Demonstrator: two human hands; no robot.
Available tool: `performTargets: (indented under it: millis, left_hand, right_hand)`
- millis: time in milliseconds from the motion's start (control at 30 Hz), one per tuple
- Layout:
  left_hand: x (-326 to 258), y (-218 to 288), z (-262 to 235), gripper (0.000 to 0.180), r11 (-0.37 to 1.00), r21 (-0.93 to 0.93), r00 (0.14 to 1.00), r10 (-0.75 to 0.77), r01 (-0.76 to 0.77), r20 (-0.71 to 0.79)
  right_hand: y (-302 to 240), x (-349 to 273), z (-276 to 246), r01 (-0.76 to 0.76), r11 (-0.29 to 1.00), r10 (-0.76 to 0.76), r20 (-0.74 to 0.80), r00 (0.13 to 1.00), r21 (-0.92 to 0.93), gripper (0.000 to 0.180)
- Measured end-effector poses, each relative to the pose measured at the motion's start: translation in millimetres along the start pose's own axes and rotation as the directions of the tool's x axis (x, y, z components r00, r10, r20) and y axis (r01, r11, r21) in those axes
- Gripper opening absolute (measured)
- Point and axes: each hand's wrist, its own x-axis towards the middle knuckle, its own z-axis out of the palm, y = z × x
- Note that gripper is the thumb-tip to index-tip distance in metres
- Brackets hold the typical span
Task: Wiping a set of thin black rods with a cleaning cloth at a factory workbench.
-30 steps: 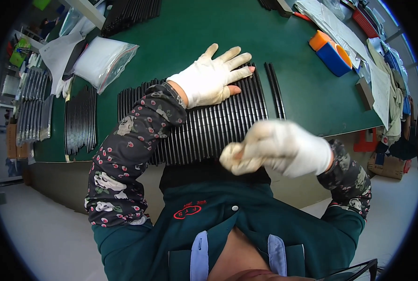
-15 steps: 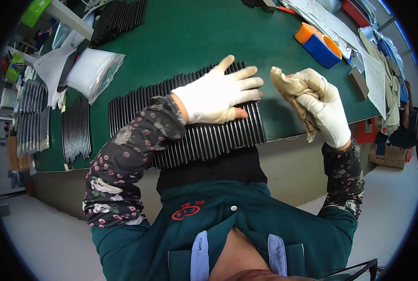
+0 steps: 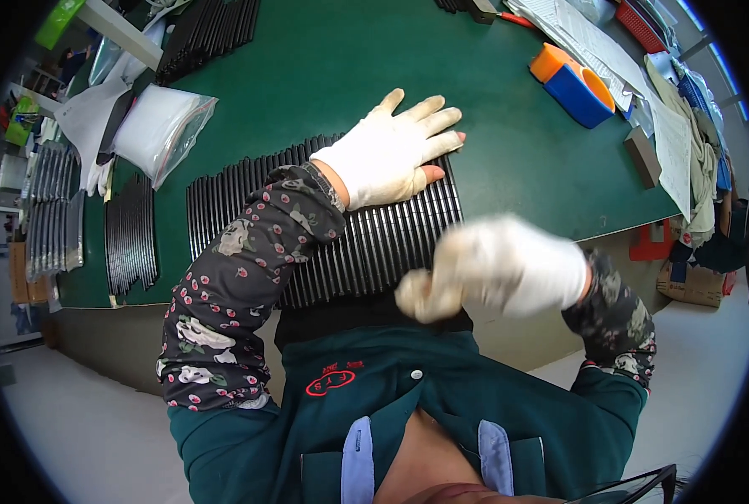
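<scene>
A row of slim black rods [image 3: 374,252] lies side by side along the table's near edge. Across the top of them rests my left hand [image 3: 383,160] in a white glove, palm down with fingers spread; its thumb tip and one fingertip are bare. My right hand [image 3: 509,265], also gloved and smeared by motion, is over the near right end of the rods, just in front of my body. Its fingers are bent round a stained beige cloth [image 3: 425,296]. Whether the cloth touches the rods I cannot tell.
More black rods [image 3: 131,239] lie at the left, with another bundle [image 3: 210,38] at the far left. A clear plastic bag with white contents [image 3: 160,126] sits between them. Orange and blue tape rings [image 3: 578,94], a grey block [image 3: 642,157] and papers [image 3: 588,50] occupy the right side.
My right hand has swung from above the table at the right, down and leftward to the near end of the rods. My left hand has shifted slightly left and away from me.
</scene>
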Motion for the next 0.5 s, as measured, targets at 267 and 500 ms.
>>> performTargets:
  millis: [267,500]
  left_hand:
    - [0,-4,-1,0.047,1.0,-0.009,1.0,0.007,-0.007,-0.008]
    - [3,-3,1,0.05,0.998,-0.067,0.997,-0.006,0.001,-0.072]
  right_hand:
    - [-10,-9,18,-0.119,0.982,0.176,0.49,0.854,-0.146,0.017]
    - [13,-16,-35,0.044,0.591,0.564,-0.451,0.692,0.806,0.051]
